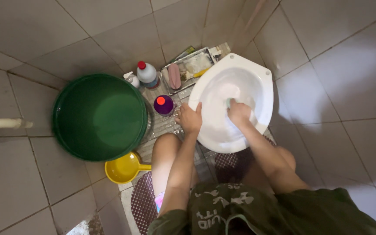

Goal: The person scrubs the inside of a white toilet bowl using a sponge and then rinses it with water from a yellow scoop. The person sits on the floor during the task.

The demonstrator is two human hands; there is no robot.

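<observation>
The person squats on the tiled floor [336, 78] and leans over a big white plastic basin [264, 82]. The left hand [191, 118] grips the near rim of the basin, with the fingers curled over its edge. The right hand [239, 114] is inside the basin, closed on a small pale green scrubbing pad [228, 102] and pressing it on the white bottom.

Just left of the left hand stands a purple bottle with a pink cap [164, 104]. Behind it are a white bottle with a red cap [147, 74] and a small white pump bottle [132, 78]. A shiny metal tray [167, 71] with a pink soap bar [174, 76] lies at the far side, touching the basin.

A large round green tub [99, 116] sits well to the left. A yellow plastic scoop [125, 167] lies just in front of it, near the person's left knee. A dark dotted mat [142, 202] lies under the legs.
</observation>
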